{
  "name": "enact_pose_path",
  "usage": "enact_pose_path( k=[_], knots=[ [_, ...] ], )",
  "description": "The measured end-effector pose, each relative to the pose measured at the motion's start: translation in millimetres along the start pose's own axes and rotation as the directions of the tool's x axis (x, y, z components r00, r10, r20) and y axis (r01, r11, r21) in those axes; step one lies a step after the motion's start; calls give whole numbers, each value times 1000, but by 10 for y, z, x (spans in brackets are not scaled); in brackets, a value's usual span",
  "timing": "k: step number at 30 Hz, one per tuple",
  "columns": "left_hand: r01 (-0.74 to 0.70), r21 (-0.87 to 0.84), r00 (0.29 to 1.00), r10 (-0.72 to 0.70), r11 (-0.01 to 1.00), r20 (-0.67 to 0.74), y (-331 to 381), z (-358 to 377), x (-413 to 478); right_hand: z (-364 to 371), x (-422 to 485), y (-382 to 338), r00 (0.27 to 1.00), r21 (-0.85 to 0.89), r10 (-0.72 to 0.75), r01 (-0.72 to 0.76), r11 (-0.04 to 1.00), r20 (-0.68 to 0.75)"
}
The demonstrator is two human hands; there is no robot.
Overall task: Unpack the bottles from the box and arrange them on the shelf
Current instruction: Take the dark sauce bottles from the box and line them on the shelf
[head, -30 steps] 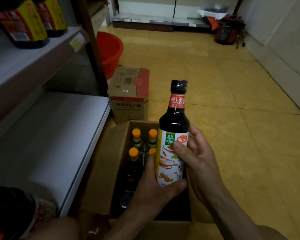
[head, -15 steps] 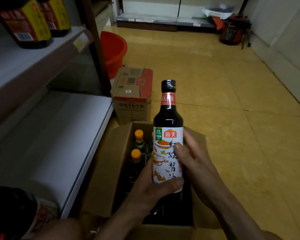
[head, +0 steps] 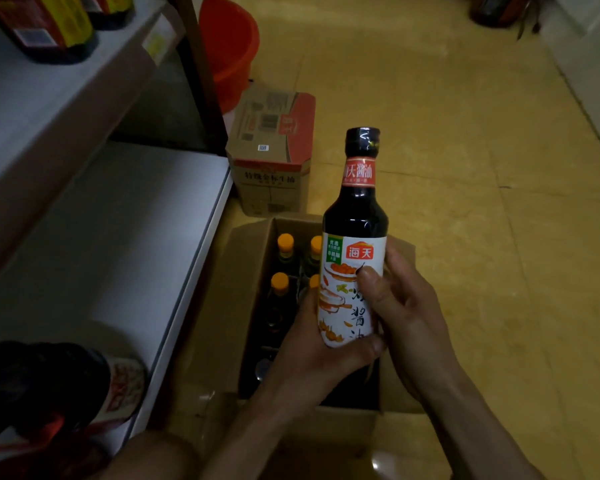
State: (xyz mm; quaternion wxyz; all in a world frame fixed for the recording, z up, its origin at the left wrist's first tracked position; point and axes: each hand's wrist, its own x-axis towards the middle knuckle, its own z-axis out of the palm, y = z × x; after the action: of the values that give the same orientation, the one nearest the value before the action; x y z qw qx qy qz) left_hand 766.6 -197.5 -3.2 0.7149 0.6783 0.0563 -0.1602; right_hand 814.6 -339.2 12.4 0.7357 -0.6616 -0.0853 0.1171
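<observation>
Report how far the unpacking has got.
Done: one dark bottle sits at the near end of the lower shelf. In hand: the left hand and right hand grip a soy sauce bottle above the open box. Left: at least four orange-capped bottles stand inside.

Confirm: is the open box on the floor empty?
No, several orange-capped bottles stand upright inside the open box.

Centre frame, a dark sauce bottle [head: 355, 237] stands upright, gripped by the left hand [head: 321, 344] and right hand [head: 404, 317] above an open cardboard box [head: 222, 327] holding orange-capped bottles [head: 280, 289], perhaps four. White shelf [head: 118, 244] at left.
</observation>
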Motion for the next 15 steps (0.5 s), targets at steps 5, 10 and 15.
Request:
enact_pose_path(
  k=[5,10,15],
  knots=[
    [38,53,999,-37,998,-17,521,56,-317,138,-212,-564,996,55,66,-63,996,-55],
    [60,9,998,-61,998,33,1451,93,-760,301,-426,-1539,990,86,107,-99,991,-88],
    [65,13,998,-66,998,24,2727,204,-1343,473,-572,-2888,993,97,97,-90,991,-68]
  ],
)
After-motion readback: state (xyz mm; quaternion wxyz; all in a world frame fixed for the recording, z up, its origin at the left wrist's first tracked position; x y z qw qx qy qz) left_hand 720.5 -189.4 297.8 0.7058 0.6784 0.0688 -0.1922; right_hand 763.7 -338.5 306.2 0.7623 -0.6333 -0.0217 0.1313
